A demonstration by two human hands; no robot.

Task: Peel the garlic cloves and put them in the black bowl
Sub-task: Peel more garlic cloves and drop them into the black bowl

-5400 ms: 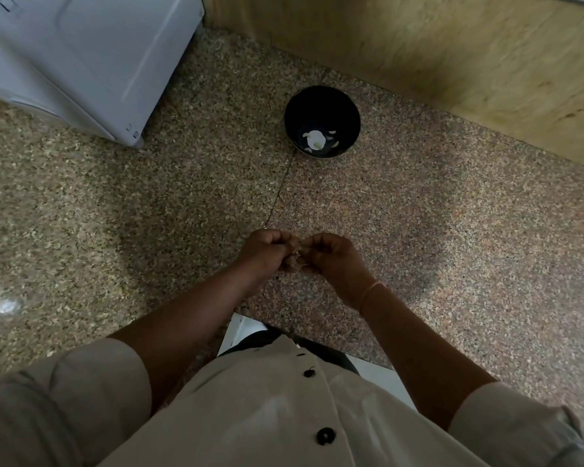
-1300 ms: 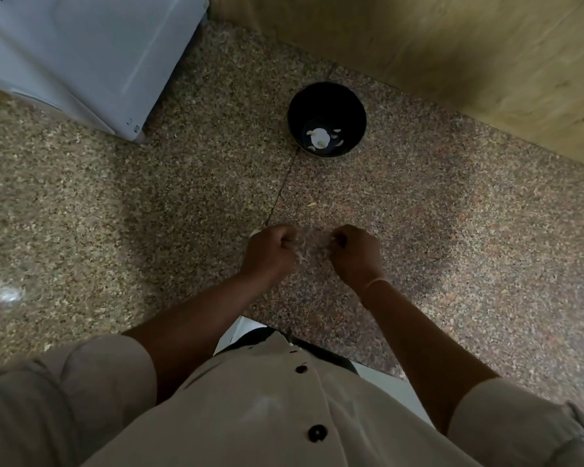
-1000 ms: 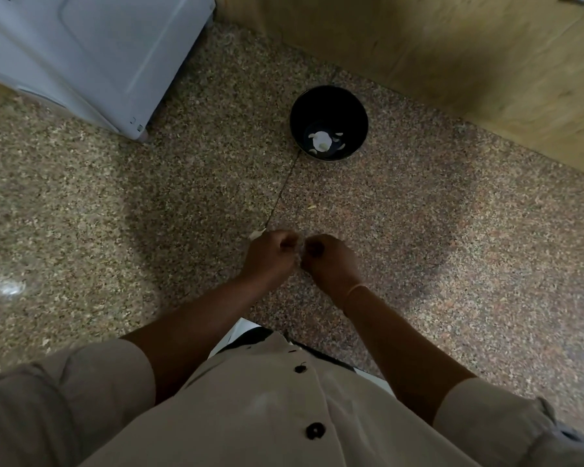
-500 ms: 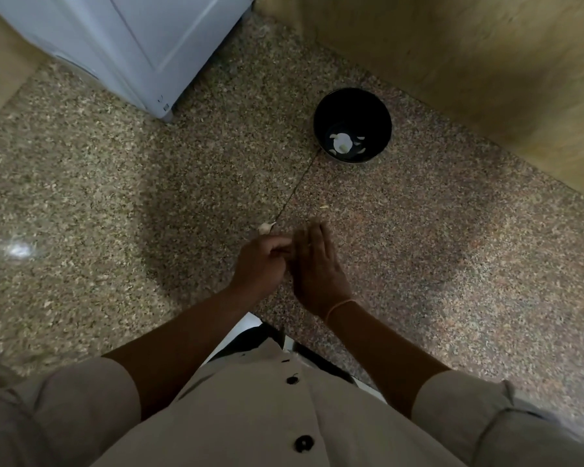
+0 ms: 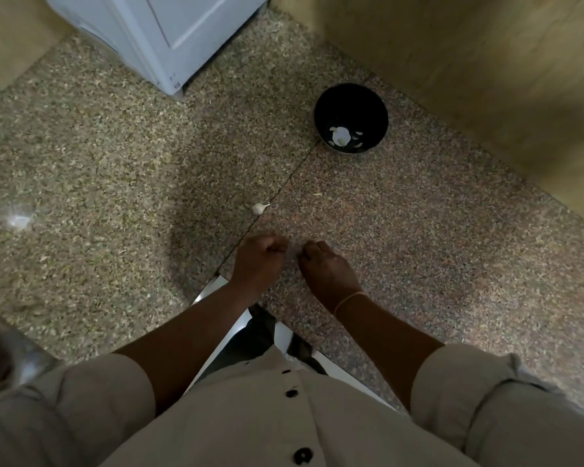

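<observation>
Garlic clove with a pointed tail lies loose on the speckled stone surface, right on the seam, between the hands and the black bowl. Bowl stands upright further along the seam and holds several pale peeled cloves. A small pale scrap lies on the stone nearby. Left hand is curled into a fist just below the loose clove, not touching it; cannot tell if anything is inside. Right hand is just beside it with a gap between them, fingers bent down toward the stone; cannot tell whether it holds anything. Thin band on right wrist. White appliance far left, wooden panel behind bowl. Beige buttoned shirt at bottom.
</observation>
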